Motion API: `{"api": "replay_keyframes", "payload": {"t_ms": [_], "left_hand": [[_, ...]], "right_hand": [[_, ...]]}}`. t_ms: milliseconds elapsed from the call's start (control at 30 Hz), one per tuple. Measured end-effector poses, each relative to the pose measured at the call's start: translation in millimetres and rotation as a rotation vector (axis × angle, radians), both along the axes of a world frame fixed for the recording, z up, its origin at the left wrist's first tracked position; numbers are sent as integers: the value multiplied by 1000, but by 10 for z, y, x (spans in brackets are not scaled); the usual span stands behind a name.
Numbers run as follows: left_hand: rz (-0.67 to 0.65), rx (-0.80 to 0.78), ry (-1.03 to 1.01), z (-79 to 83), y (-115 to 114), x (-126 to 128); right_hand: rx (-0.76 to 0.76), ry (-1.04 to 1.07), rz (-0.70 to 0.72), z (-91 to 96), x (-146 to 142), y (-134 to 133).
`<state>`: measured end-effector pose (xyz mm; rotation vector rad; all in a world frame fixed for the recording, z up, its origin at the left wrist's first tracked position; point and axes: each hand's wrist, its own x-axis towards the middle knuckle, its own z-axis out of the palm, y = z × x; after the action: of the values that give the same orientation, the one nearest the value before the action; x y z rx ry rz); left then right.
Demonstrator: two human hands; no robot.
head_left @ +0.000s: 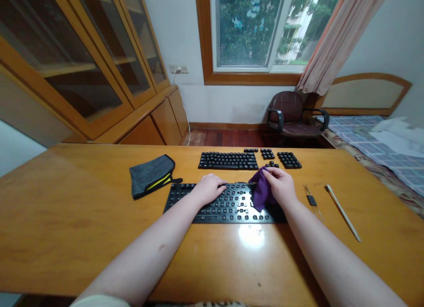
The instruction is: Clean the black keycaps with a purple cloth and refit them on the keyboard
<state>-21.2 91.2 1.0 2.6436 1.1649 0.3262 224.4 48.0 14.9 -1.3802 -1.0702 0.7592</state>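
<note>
A black keyboard base [215, 218] with its keycaps off lies flat on the desk before me, its bare switch posts showing. My left hand [209, 188] rests on its upper middle, fingers stretched out and thumb apart, holding nothing. Pinched in my right hand [281, 184] is a purple cloth [261, 192], which hangs down over the right part of the base and hides some of the switches. Just beyond the base, the removed keycaps [228, 160] sit laid out in keyboard order, with the number pad keycaps [289, 160] grouped at the right.
A folded grey cloth [150, 174] with a yellow inner side lies left of the base. To the right are a keycap puller [311, 200] with wire loops and a pale, thin brush-like stick [342, 213]. The wooden desk's [82, 218] far edge faces a chair [287, 108].
</note>
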Motion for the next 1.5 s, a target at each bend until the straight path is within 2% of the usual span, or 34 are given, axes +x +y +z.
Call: {"api": "replay_keyframes", "payload": {"t_ms": [167, 333, 433, 533, 567, 667, 800, 967, 1300, 1400, 1500], "left_hand": [[-36, 44, 0, 0, 13, -76], [-39, 38, -36, 168, 150, -1], [5, 55, -81, 295, 393, 222], [149, -3, -84, 352, 738, 523], [208, -29, -86, 350, 858, 622], [260, -53, -78, 292, 1171, 886], [320, -90, -49, 152, 1406, 1139], [360, -130, -25, 33, 1536, 1304], [309, -146, -42, -44, 1660, 1422], [307, -127, -87, 1, 1636, 1405], [292, -89, -158, 146, 1553, 1322]], "right_hand": [[-74, -172, 165, -143, 136, 62], [0, -356, 197, -251, 120, 37], [38, -431, 225, -261, 114, 21], [52, -472, 239, -256, 117, 13], [53, -484, 239, -254, 118, 12], [50, -502, 234, -254, 118, 11], [41, -497, 249, -258, 116, 10], [48, -487, 250, -253, 116, 4], [43, -480, 261, -194, 93, -14], [48, -488, 289, -182, 90, -21], [56, -499, 315, -182, 95, -25]]}}
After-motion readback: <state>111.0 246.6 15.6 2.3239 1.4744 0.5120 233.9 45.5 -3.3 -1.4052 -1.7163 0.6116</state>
